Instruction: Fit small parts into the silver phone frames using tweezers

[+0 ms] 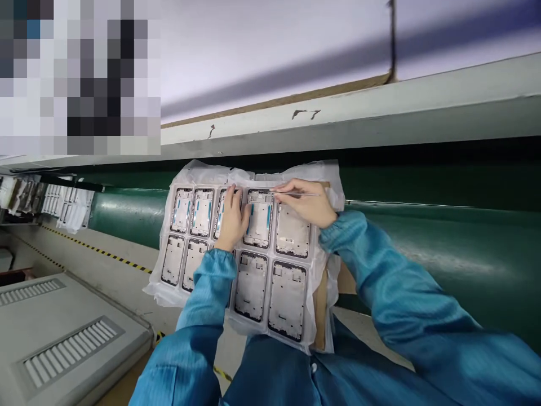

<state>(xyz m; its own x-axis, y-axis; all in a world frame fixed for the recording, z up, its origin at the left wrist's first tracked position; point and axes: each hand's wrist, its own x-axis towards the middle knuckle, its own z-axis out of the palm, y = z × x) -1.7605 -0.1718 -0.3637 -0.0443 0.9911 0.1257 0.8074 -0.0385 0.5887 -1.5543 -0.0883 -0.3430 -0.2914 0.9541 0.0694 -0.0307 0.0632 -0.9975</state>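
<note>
A clear plastic tray [313, 248] holds two rows of metal phone frames, several of them with blue strips. My right hand [310, 203] pinches a pair of thin metal tweezers [306, 194], their tips over the top edge of the fourth phone frame [259, 220] in the upper row. Resting on the tray just left of that frame, my left hand [232, 221] has its fingers apart and partly hides the third phone frame [218, 214]. Beneath my right wrist lies the fifth phone frame [292, 234], with no blue strips visible.
The tray rests at the near edge of a green conveyor belt [443, 242], with cardboard [321, 316] under its right side. A white ledge [359, 121] runs behind. At left are stacked trays [70, 206] and a grey vented cabinet [71, 338].
</note>
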